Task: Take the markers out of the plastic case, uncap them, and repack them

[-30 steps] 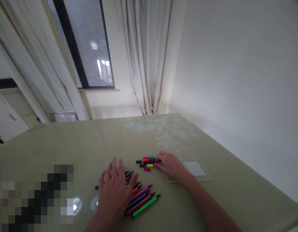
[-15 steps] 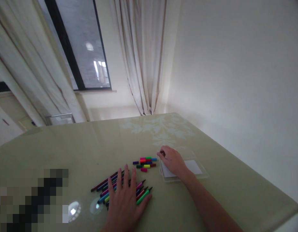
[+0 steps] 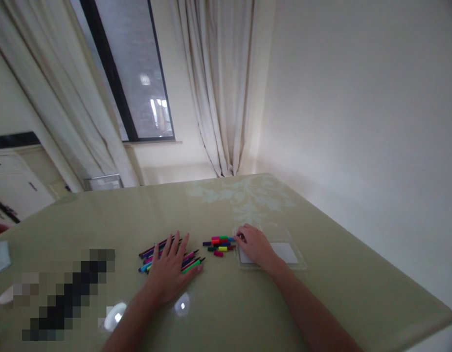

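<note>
Head-worn camera, looking down: a person's two bare hands work on a pale green, glossy tabletop (image 3: 226, 313) around a clear plastic case (image 3: 270, 268) with a white insert (image 3: 285, 253).

To the left of the case, past a small heap of caps, felt-tip pens (image 3: 191, 265) lie in a slanting bunch. The left hand (image 3: 169, 269) is spread flat over them, fingers apart and gripping nothing. The bright caps (image 3: 222, 243), in colours such as yellow, green, red and pink, lie loose just beside the left edge of the case.

The right hand (image 3: 256, 246) reaches over the case, thumb and fingers curled together near its left edge, beside the nearest caps. Whether it pinches something cannot be told.

Judging by the bare dark tips that show, uncapping looks done on those pens; capping remains undone there, and the visible pens and caps lie outside the case.

Compared with the preceding frame, the pens have shifted away from the wearer, now roughly level with the case, and the left hand has gone with them. The right fingertips are closer to the caps, whose arrangement looks much the same.
</note>
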{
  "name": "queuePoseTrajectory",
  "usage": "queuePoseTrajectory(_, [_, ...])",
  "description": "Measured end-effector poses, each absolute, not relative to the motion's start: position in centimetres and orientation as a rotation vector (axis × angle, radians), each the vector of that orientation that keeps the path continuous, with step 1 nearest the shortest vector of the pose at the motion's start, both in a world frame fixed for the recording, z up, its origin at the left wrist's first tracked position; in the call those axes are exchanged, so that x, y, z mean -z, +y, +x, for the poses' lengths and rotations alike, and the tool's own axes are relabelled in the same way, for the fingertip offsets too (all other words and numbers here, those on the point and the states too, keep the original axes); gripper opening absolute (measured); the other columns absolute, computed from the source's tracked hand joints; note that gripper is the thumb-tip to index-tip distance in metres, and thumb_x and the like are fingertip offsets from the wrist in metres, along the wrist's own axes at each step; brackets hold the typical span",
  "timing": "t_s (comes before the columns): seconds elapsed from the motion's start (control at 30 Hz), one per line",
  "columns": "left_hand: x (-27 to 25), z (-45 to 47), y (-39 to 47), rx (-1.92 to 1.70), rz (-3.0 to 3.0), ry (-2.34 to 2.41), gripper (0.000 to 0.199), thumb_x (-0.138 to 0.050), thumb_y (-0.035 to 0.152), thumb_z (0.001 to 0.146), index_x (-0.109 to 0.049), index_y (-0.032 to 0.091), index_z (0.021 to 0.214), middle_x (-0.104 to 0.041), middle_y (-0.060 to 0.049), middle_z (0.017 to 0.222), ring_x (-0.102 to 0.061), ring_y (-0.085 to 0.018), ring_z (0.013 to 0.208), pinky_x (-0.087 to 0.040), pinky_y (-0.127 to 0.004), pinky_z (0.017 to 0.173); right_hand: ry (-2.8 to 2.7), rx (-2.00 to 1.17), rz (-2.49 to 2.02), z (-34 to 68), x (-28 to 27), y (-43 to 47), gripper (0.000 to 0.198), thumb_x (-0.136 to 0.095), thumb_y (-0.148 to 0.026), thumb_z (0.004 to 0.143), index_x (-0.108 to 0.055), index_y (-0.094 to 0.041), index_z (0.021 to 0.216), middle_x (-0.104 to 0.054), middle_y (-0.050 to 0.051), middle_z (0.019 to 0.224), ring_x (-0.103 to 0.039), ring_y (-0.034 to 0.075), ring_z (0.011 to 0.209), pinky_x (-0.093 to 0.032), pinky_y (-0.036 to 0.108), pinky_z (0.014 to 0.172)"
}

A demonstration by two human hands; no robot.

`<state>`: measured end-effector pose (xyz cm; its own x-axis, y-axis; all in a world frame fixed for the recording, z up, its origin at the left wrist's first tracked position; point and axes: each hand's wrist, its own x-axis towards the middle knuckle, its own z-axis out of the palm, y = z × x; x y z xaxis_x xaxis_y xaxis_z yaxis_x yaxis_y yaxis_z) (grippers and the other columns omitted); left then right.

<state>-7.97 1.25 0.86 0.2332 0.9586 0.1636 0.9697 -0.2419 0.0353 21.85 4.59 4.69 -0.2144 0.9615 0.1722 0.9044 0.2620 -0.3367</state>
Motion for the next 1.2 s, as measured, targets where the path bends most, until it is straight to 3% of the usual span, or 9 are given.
queuePoseTrajectory(0.53, [-1.0, -8.8, 3.4, 0.333, -2.431, -1.785, 0.084, -0.044, 0.074, 0.091, -0.036, 0.023, 0.158, -0.028, -0.014, 0.167, -0.028, -0.036, 0.153, -0.018, -0.057, 0.123, -2.191, -0.207, -1.663, 21.1, -4.3, 4.4, 0.017, -0.058, -0.028, 0.1, -0.071, -0.018, 0.098, -0.068, 0.007, 0.102, -0.065, 0.018, 0.091, -0.046, 0.027, 0.081])
queuePoseTrajectory(0.73, [-1.1, -9.3, 2.8, 0.514, -2.411, -1.631, 0.078, -0.05, 0.069, 0.091, -0.045, 0.021, 0.152, -0.039, -0.014, 0.163, -0.036, -0.034, 0.149, -0.015, -0.056, 0.126, -2.153, -0.172, -1.583, 19.8, -4.7, 3.6, 0.015, -0.054, -0.027, 0.103, -0.067, -0.02, 0.102, -0.065, 0.006, 0.109, -0.063, 0.018, 0.096, -0.047, 0.027, 0.085])
queuePoseTrajectory(0.87, [-2.0, -9.6, 2.0, 0.631, -2.487, -1.561, 0.053, -0.057, 0.058, 0.093, -0.063, 0.021, 0.13, -0.057, -0.013, 0.146, -0.05, -0.031, 0.136, -0.026, -0.051, 0.122, -2.187, -0.17, -1.54, 18.9, -4.8, 3.3, 0.014, -0.054, -0.024, 0.102, -0.066, -0.02, 0.106, -0.064, 0.007, 0.111, -0.061, 0.019, 0.099, -0.047, 0.03, 0.089])
queuePoseTrajectory(1.0, [-3.1, -9.8, 1.7, 0.694, -2.537, -1.593, 0.028, -0.055, 0.047, 0.098, -0.071, 0.024, 0.104, -0.069, -0.008, 0.116, -0.061, -0.027, 0.115, -0.044, -0.042, 0.103, -2.192, -0.128, -1.505, 18.6, -4.3, 3.7, 0.019, -0.053, -0.022, 0.103, -0.07, -0.021, 0.108, -0.064, 0.008, 0.114, -0.058, 0.022, 0.107, -0.045, 0.032, 0.095])
queuePoseTrajectory(1.1, [-3.7, -10.0, 1.8, 0.658, -2.549, -1.658, 0.028, -0.053, 0.045, 0.1, -0.072, 0.026, 0.093, -0.071, -0.004, 0.1, -0.064, -0.026, 0.102, -0.043, -0.04, 0.094, -2.186, -0.08, -1.519, 18.2, -3.8, 4.6, 0.022, -0.053, -0.023, 0.103, -0.074, -0.023, 0.108, -0.065, 0.008, 0.12, -0.056, 0.023, 0.111, -0.043, 0.034, 0.098])
queuePoseTrajectory(1.2, [-3.7, -10.3, 1.8, 0.626, -2.607, -1.688, 0.022, -0.057, 0.041, 0.099, -0.073, 0.028, 0.094, -0.072, -0.003, 0.102, -0.064, -0.025, 0.105, -0.04, -0.039, 0.094, -2.24, -0.072, -1.553, 17.6, -3.6, 5.3, 0.021, -0.057, -0.021, 0.101, -0.077, -0.023, 0.101, -0.067, 0.007, 0.121, -0.056, 0.024, 0.113, -0.042, 0.035, 0.097])
